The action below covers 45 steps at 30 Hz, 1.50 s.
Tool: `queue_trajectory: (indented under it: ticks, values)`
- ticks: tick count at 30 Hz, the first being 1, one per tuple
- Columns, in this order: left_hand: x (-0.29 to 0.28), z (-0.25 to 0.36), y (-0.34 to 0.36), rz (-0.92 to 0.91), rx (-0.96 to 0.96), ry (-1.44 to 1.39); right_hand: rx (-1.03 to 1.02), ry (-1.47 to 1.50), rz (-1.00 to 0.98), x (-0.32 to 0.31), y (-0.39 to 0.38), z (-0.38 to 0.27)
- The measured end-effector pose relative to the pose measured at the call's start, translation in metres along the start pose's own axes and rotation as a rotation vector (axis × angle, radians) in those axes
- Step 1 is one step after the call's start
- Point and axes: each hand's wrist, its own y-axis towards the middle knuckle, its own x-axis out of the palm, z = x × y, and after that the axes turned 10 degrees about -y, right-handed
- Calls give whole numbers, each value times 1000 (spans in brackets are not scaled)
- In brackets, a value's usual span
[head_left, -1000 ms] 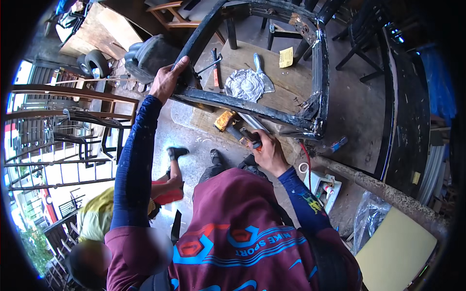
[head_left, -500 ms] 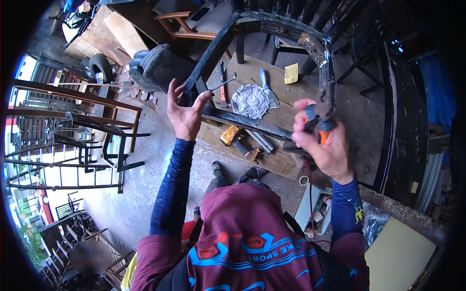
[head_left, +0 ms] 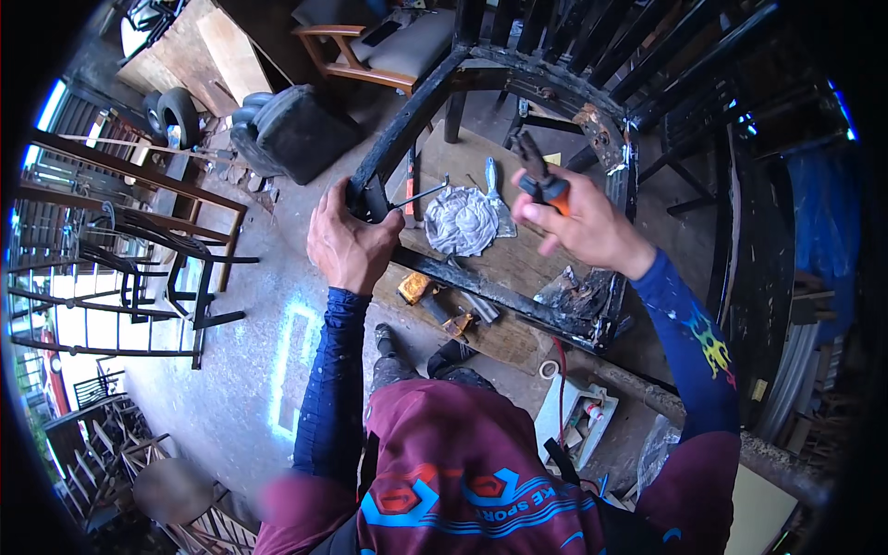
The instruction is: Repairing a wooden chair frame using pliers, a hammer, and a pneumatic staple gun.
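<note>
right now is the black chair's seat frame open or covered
Open: the wooden board and crumpled cloth show straight through the middle of the black seat frame.

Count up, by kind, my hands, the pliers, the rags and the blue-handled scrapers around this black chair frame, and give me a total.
Hands: 2, left hand and right hand
Pliers: 1 pair
Rag: 1
Scraper: 1
Total: 5

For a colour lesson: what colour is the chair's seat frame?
The seat frame is mostly black, clearest in head view.
</note>
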Motion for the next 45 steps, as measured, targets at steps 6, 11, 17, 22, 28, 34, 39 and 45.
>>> queue_trajectory:
  ticks: [6,11,17,22,28,34,39,45]
  values:
    - [7,10,0,26,44,-30,-378,-298,434,35,91,56]
    - [-2,-3,-4,87,48,-5,-851,238,475,33,-23,-25]
    - [6,4,3,74,86,-19,-212,66,10,170,-118,111]
    - [2,-2,6,43,45,14,-308,56,567,284,31,187]
    - [3,-11,6,-28,37,-92,-487,657,714,243,167,83]
    - [0,-11,7,-47,64,-46,-700,691,788,233,185,65]
    - [1,-10,9,-67,48,-75,-532,342,975,218,163,72]
    - [-1,-7,11,-79,40,-47,-425,414,614,200,127,69]
